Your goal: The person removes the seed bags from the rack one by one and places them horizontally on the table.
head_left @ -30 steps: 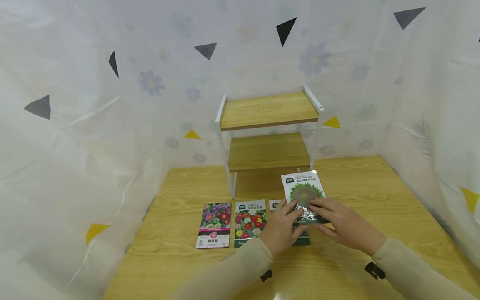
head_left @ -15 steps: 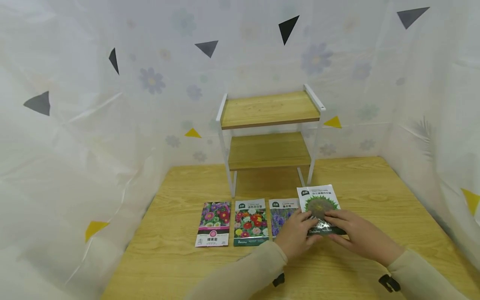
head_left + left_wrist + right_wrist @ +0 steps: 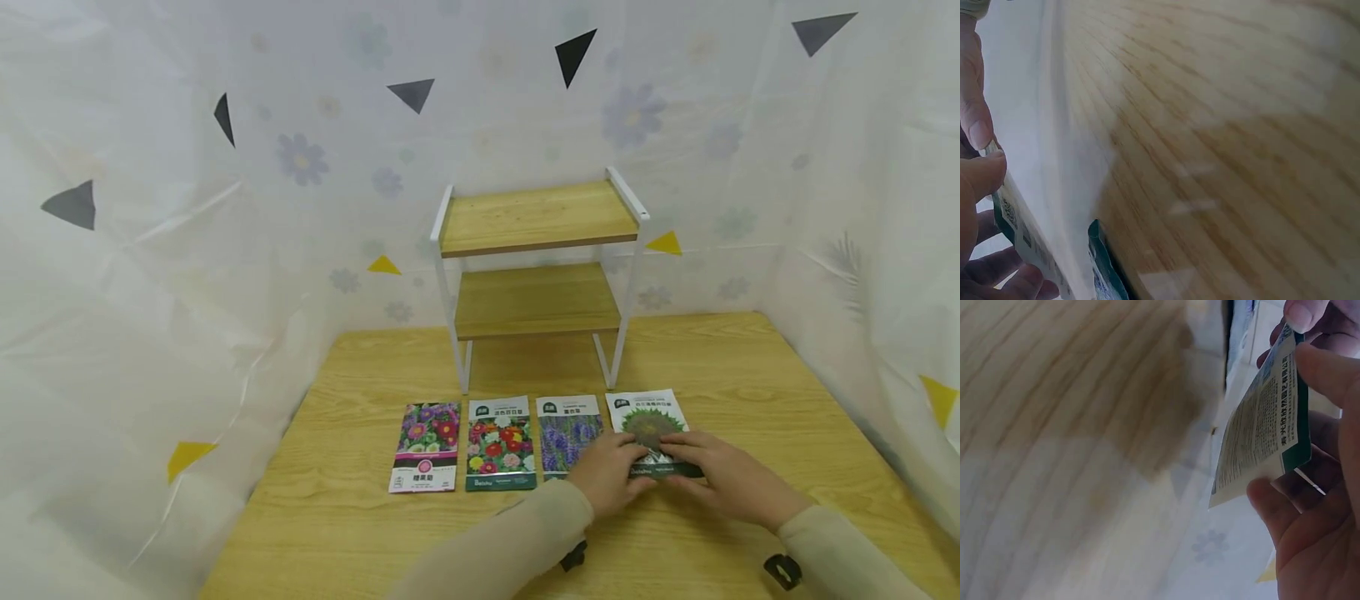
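Note:
Both hands hold a seed packet [image 3: 654, 425] with a green-fringed sunflower picture, at the right end of a row of packets. The left hand [image 3: 609, 471] pinches its lower left part between thumb and fingers; the right hand [image 3: 731, 479] pinches its lower right. In the right wrist view the printed back of the packet [image 3: 1266, 419] shows, tilted and raised off the table. Just left of it lies a packet with purple flower spikes [image 3: 566, 433], its lower right corner hidden by the left hand. In the left wrist view this packet's green edge [image 3: 1102, 262] shows.
Further left lie a packet with red and mixed zinnias [image 3: 501, 446] and a pink-banded packet [image 3: 425, 446]. Behind the row stands a two-tier wooden shelf [image 3: 538, 300] with white metal legs. A pale patterned sheet [image 3: 225, 250] surrounds the wooden table [image 3: 322, 517].
Both hands have brought the sunflower packet right and down toward the table, beside the purple-flower packet, which is now mostly uncovered. The other packets have stayed put.

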### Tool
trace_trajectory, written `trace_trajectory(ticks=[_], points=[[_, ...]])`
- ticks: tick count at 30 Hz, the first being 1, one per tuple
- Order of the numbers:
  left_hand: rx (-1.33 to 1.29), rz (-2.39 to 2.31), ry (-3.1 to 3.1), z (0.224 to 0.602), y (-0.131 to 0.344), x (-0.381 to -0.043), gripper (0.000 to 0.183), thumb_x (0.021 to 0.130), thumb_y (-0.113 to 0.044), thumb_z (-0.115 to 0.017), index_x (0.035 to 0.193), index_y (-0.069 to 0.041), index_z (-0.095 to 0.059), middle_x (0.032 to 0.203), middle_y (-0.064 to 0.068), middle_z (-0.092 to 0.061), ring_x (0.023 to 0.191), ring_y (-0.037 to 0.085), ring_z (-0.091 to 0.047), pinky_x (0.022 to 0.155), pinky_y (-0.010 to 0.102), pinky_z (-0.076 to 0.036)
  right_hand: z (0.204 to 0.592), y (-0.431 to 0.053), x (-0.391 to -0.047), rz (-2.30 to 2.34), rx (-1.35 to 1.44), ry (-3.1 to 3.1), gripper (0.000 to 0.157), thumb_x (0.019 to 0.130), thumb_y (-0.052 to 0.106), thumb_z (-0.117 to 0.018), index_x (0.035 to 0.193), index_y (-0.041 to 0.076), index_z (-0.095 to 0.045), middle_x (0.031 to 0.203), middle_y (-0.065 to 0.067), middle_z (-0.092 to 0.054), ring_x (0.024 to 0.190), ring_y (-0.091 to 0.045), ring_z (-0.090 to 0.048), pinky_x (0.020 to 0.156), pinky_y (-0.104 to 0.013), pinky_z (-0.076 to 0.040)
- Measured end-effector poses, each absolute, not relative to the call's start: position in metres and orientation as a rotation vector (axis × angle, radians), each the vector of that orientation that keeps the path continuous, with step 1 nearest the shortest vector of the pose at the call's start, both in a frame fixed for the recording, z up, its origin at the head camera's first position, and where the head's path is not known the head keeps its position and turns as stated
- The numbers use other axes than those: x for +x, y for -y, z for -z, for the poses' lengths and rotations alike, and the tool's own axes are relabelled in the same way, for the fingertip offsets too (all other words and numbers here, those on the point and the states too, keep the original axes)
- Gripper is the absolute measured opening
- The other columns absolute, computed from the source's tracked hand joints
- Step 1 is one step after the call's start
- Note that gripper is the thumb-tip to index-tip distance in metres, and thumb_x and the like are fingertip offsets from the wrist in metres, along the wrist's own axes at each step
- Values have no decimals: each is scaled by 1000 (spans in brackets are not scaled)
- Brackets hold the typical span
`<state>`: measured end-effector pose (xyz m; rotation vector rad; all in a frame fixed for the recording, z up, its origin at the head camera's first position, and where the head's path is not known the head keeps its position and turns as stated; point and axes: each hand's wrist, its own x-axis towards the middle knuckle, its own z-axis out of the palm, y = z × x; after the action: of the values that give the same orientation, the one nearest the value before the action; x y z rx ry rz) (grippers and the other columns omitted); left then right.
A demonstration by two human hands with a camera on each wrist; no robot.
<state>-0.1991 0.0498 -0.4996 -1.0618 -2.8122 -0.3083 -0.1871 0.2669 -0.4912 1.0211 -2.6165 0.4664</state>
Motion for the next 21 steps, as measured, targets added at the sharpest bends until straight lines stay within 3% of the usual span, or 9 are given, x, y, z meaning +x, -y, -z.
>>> trace_trajectory(ticks=[11,21], points=[[-1075,116,2943,510,-63,-206,44,86,-51,-51,124,-28,-53,127,-10,-47,116,7,-44,95,22,-37,511,-276,-199,-567,1044,2689,43,80,33,-70,113,6,-65,120,-6,-56,107,-26,-54,81,-43,-48],[-974,-142,3088,510,-79,-202,42,85,-49,-56,123,-32,-52,131,-12,-44,122,13,-40,100,29,-34,524,-280,-206,-606,1040,2813,45,79,38,-70,116,13,-61,133,-13,-46,116,-32,-46,87,-47,-44]])
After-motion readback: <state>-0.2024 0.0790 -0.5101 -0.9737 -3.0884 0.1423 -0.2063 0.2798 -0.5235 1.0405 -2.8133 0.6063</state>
